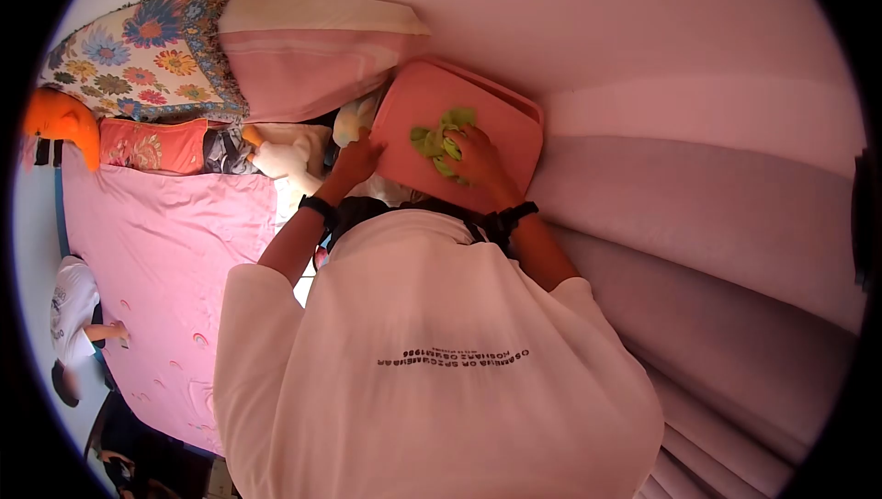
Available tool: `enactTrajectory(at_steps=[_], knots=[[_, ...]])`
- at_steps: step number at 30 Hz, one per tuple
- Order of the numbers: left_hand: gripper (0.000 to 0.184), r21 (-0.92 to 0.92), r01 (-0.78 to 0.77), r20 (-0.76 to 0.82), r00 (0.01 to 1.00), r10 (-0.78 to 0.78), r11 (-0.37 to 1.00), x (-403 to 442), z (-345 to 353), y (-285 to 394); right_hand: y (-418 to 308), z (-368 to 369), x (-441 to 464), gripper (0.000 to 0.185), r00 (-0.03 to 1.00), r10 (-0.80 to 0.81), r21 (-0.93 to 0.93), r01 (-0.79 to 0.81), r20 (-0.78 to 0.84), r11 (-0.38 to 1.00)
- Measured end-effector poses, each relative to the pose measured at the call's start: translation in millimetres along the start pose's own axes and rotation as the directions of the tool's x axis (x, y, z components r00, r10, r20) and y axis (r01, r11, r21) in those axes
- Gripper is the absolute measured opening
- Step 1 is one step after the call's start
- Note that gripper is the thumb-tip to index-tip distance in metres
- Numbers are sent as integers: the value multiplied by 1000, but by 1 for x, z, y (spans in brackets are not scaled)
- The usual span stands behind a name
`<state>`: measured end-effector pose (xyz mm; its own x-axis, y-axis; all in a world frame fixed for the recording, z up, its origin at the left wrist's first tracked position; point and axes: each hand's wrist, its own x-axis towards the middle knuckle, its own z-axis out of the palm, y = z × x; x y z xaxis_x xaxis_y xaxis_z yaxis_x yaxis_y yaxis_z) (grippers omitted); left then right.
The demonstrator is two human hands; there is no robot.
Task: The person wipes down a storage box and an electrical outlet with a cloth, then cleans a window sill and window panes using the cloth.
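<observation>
A pink plastic panel with rounded corners (501,122) is in front of my body, near the wall. My right hand (476,157) presses a crumpled green cloth (428,142) against its face, fingers bent around part of the cloth. At the panel's left edge, my left hand (358,157) has its fingers closed on the rim. Both wrists carry black bands. What lies under the panel is mostly hidden.
To the left stretches a bed with a pink sheet (184,232). A floral cover (147,53), an orange plush (69,122) and a white plush (289,161) lie along its far side. Grey-pink curtains (680,223) hang right. Another person (75,311) is beyond the bed.
</observation>
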<state>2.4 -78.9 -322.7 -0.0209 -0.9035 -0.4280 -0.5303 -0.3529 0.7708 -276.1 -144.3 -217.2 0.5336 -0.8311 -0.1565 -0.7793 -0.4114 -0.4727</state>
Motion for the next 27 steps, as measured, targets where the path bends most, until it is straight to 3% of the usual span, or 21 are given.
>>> enactTrajectory(at_steps=[2,4,6,9,11,12,14,18,21,23,27], knots=[[57,144,-21,-7,1000,22,989,4,-4,7,5,-1,2,46,1000,-2,-65,2,3,998],[57,143,-73,-23,997,77,987,15,9,-2,45,-6,4,52,980,141,-135,-160,-144,978],[57,149,-128,-28,991,134,981,14,11,2,68,-35,2,52,904,365,-65,-387,-223,920],[56,171,-36,-76,996,50,985,2,4,31,98,-57,-10,49,840,505,37,-508,-198,860],[56,227,-38,-86,995,59,973,1,7,29,87,-77,-18,51,716,697,3,-698,-39,717],[56,221,-34,-96,994,56,975,0,9,25,94,-77,-22,51,723,689,-3,-690,-40,724],[53,304,-4,-119,992,42,953,3,14,19,128,-59,-31,53,595,790,62,-803,150,593],[52,338,68,-143,989,-20,939,-3,9,32,195,-8,-55,57,625,757,230,-778,193,584],[51,302,3,-152,987,45,953,-2,12,22,194,-4,-61,54,558,751,338,-825,353,454],[50,210,10,-117,993,15,978,5,14,19,168,-26,-60,38,512,698,648,-757,501,90],[49,199,-18,-134,990,45,980,11,17,8,147,-49,-63,36,590,678,741,-664,438,100]])
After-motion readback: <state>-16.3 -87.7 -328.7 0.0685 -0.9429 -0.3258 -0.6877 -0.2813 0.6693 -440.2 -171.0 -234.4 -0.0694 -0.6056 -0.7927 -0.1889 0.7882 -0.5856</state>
